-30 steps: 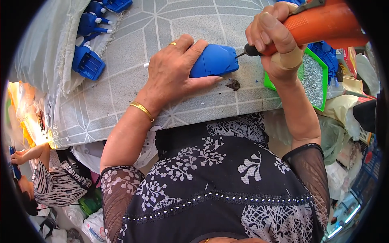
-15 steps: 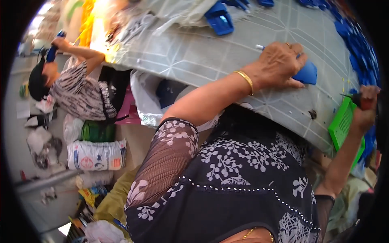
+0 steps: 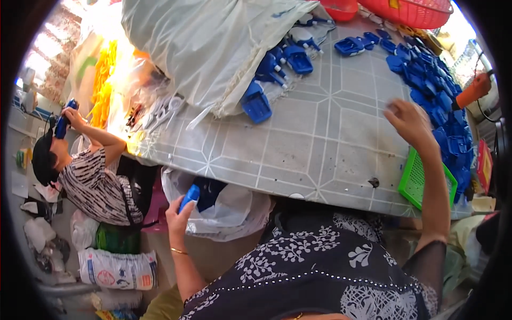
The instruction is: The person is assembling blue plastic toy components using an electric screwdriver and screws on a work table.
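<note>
My left hand [image 3: 177, 217], with a gold bracelet at the wrist, is closed on a blue plastic piece [image 3: 190, 198]. It holds the piece below the table's near edge, at the mouth of a white plastic bag [image 3: 240, 216] with dark blue contents. Over the right part of the table is my right hand [image 3: 409, 121], its fingers loosely bent and apart, with nothing seen in them. To its right, an orange-bodied tool [image 3: 473, 92] with a dark tip and a black cord is apart from the hand. A heap of blue plastic parts [image 3: 434, 101] lies beyond that hand.
A grey patterned table [image 3: 298, 154] carries a green basket [image 3: 412, 178] near my right forearm. A white sack [image 3: 186, 48] spills more blue parts with white tips. Red baskets [image 3: 410, 12] stand at the back. At left, another person [image 3: 98, 181] holds up a blue object.
My left hand has moved from the table down left to the bag with the blue piece. My right hand has let go of the orange tool and moved left. The view has shifted.
</note>
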A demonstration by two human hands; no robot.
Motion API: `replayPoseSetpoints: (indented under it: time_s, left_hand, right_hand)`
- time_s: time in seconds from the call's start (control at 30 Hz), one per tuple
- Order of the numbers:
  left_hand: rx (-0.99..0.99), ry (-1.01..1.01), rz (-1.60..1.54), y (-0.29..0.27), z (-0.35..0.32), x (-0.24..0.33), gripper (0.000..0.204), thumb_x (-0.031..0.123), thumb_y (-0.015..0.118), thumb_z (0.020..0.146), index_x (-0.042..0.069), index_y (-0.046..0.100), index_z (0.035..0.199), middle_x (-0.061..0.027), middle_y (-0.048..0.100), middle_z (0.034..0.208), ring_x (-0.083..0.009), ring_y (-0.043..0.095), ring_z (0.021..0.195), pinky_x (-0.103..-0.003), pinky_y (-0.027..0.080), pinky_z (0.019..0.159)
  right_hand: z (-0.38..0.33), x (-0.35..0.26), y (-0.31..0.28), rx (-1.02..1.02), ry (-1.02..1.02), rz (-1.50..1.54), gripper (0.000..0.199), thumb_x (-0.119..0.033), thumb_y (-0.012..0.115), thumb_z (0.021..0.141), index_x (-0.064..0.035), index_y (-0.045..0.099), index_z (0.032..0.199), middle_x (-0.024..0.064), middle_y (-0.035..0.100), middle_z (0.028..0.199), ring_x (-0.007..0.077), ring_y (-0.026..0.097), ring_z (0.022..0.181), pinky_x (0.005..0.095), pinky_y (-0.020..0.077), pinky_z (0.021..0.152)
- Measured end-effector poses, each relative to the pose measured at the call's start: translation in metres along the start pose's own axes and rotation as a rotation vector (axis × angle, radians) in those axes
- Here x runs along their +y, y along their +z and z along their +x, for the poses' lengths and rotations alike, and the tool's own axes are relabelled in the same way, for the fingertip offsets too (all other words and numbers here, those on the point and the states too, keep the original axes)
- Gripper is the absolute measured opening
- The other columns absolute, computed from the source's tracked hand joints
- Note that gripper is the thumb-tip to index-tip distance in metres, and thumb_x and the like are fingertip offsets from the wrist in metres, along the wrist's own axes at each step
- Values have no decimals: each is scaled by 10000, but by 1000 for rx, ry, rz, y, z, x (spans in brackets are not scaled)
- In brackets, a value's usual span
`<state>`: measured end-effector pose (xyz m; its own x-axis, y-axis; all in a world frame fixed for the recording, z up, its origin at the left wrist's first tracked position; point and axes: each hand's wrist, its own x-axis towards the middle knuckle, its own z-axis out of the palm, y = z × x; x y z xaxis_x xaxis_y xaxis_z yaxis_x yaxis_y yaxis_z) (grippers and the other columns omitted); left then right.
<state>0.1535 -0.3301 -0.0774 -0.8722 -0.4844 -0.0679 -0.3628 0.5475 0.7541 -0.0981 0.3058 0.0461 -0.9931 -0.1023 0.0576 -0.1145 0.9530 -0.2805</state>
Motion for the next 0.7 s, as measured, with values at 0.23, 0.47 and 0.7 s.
replayPoseSetpoints:
  time_s: [0.23, 0.47, 0.7]
  left_hand:
    - [120, 318, 584, 74, 24, 20, 623, 460, 834, 788, 17, 698, 1203, -167, 669, 1052, -360, 649, 1000, -449, 517, 881]
    - [-347, 378, 149, 66, 11, 168, 349, 223, 860, 801, -7, 734, 1031, -109, 677, 850, -235, 644, 719, -346, 516, 671]
    - [-377, 1137, 179, 158, 24, 283, 670, 318, 891, 755, -8, 655, 1290, -204, 634, 1283, -387, 605, 1173, -459, 484, 986]
  right_hand:
    - [206, -84, 124, 156, -176, 278, 625, -565, 727, 863, -97, 660, 1271, 217, 654, 1286, 356, 645, 1189, 472, 526, 964]
    - [184, -86, 125, -21, -235, 56, 455, -454, 708, 827, -101, 674, 1112, 203, 642, 1194, 418, 640, 1137, 512, 518, 971]
    - [16, -36, 77, -100, -599, 163, 337, -178, 767, 809, -61, 652, 1104, 197, 593, 1346, 409, 622, 1127, 478, 510, 978]
